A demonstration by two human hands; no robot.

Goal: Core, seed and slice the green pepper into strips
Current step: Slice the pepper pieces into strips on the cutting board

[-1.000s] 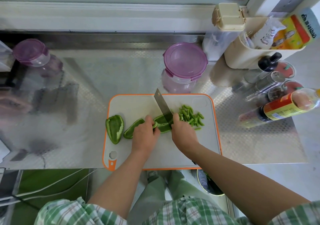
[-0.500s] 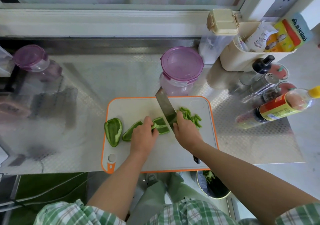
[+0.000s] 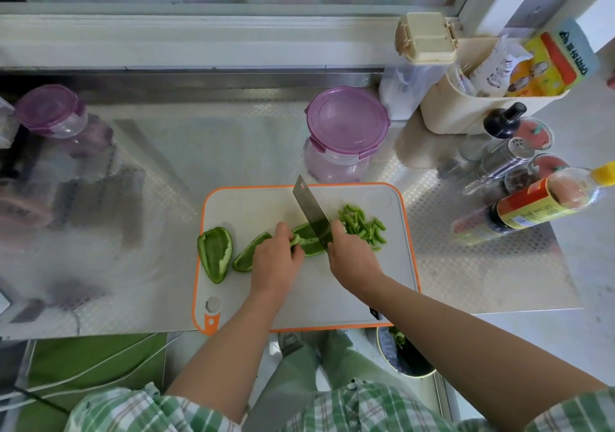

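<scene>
1. A hollow pepper half [image 3: 215,253] lies near the left edge of the cutting board [image 3: 253,205], with a narrower pepper wedge [image 3: 248,258] just beside it.
2. The left hand [image 3: 278,258] curls its fingers over the pepper piece [image 3: 309,241] at mid-board, pinning it down.
3. The knife [image 3: 311,213] blade stands on that piece's right end.
4. The right hand [image 3: 352,258] wraps round the knife's handle.
5. Cut strips [image 3: 362,228] lie piled right of the blade.

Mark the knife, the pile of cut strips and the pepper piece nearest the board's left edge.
knife [image 3: 310,212], head view, middle of the blade.
cut strips [image 3: 362,228], head view, centre of the pile.
pepper piece [image 3: 214,253], head view, its inner hollow.
</scene>
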